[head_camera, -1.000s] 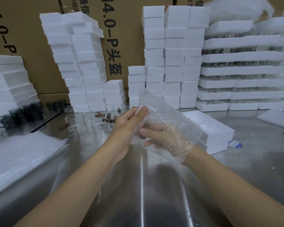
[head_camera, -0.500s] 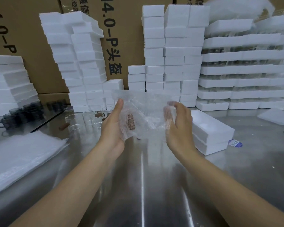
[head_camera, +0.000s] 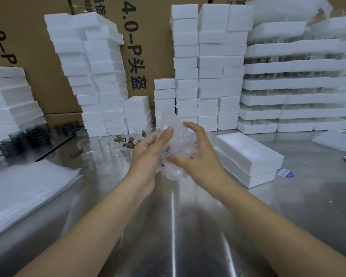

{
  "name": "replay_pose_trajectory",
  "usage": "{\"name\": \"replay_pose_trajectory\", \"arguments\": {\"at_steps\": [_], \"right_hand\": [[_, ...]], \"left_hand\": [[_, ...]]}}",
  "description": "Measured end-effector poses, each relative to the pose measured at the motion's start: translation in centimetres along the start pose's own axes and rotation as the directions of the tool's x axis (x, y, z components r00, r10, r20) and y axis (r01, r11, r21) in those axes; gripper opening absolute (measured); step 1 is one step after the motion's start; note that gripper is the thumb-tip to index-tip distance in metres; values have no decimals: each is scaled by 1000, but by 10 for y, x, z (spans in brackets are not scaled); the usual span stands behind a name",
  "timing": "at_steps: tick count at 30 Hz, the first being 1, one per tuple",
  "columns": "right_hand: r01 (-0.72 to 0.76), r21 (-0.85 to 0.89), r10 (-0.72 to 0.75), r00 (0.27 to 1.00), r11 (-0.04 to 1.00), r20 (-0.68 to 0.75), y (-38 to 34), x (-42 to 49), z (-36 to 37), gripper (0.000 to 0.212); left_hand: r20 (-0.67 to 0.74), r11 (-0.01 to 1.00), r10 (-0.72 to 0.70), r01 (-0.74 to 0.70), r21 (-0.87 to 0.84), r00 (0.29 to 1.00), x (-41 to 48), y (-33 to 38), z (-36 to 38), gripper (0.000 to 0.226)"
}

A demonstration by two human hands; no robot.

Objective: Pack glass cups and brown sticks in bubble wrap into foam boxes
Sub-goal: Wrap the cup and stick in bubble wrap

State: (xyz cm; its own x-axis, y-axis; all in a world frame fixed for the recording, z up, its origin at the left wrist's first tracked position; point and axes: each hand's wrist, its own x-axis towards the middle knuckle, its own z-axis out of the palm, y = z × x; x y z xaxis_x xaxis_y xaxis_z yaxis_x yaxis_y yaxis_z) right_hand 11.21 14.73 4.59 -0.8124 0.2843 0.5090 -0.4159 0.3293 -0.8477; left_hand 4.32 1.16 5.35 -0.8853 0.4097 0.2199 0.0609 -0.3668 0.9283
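The bubble wrap bundle (head_camera: pixel 177 172) is held above the steel table (head_camera: pixel 174 226), between the two hands and in front of the stacked foam boxes (head_camera: pixel 210 62). Half a second ago the wrap was spread open between the hands, with a brown stick showing through it at the left palm; it has since been gathered into a crumpled, rounded bundle. The left hand (head_camera: pixel 146 156) is laid against its left side with the fingers nearly straight, pressing rather than clasping. The right hand (head_camera: pixel 201 159) is curled over it, thumb in front and fingers arched across the top. Only a dark tint is seen through the film, so it cannot be told whether a cup is inside. Wrapping is judged nearly finished, and the bundle is not yet boxed. A foam box (head_camera: pixel 248 154) lies just to the right, apparently lidded, while unwrapped glass cups (head_camera: pixel 87 147) and brown sticks (head_camera: pixel 76 154) are left on the table
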Motion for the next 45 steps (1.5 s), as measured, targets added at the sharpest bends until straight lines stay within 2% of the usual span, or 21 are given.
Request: {"name": "replay_pose_trajectory", "arguments": {"at_steps": [4, 8, 12, 17, 20, 25, 27, 30, 32, 33, 35, 40, 45], "right_hand": [[-138, 138, 147, 987, 981, -60, -1, 9, -11, 46], [-233, 401, 285, 956, 886, -75, -1, 17, -25, 24], [-251, 495, 343, 934, 832, -103, -1, 22, -33, 21], [-205, 571, 380, 902, 795, -205, -3, 21, -32, 35], [-147, 519, 337, 894, 842, -294, -3, 19, -28, 35], [-7, 257, 96, 938, 966, -334, -2, 11, -17, 6], [19, 145, 23, 959, 989, -283, -2, 8, -14, 11], [0, 10, 2, 989, 1000, -146, -3, 5, -12, 28], [-3, -127, -14, 991, 992, -130, 0, 4, -10, 32], [-4, -176, -23, 989, 984, -149, 1, 3, -10, 27], [-18, -201, -19, 984, 980, -178, -1, 2, -9, 22], [12, -136, -31, 989, 991, -143, -1, 4, -11, 33], [44, -143, -77, 968, 989, -237, -1, 3, -10, 38]], "left_hand": [[-36, 999, -15, 16, 32, 999, 2, 2, -4, 44], [-41, 992, -70, 74, 103, 997, 4, 2, -7, 55], [-32, 989, -106, 109, 98, 994, 4, -1, -4, 72], [17, 985, -107, 104, 137, 994, 3, -2, -1, 71], [25, 985, -123, 120, 121, 992, 0, -3, 3, 71], [14, 982, -157, 155, 104, 987, -5, -7, 11, 75], [-12, 981, -175, 176, 76, 984, -7, -9, 12, 72], [-33, 978, -206, 207, 25, 978, -6, -10, 12, 78], [-46, 978, -211, 210, -9, 977, -5, -9, 11, 83], [-47, 978, -210, 210, -17, 977, -5, -9, 10, 84], [-39, 978, -207, 206, -12, 978, -3, -7, 9, 83], [-14, 980, -198, 198, 21, 980, -2, -5, 7, 78], [-32, 980, -156, 159, 118, 987, -3, -2, 6, 64]]}}
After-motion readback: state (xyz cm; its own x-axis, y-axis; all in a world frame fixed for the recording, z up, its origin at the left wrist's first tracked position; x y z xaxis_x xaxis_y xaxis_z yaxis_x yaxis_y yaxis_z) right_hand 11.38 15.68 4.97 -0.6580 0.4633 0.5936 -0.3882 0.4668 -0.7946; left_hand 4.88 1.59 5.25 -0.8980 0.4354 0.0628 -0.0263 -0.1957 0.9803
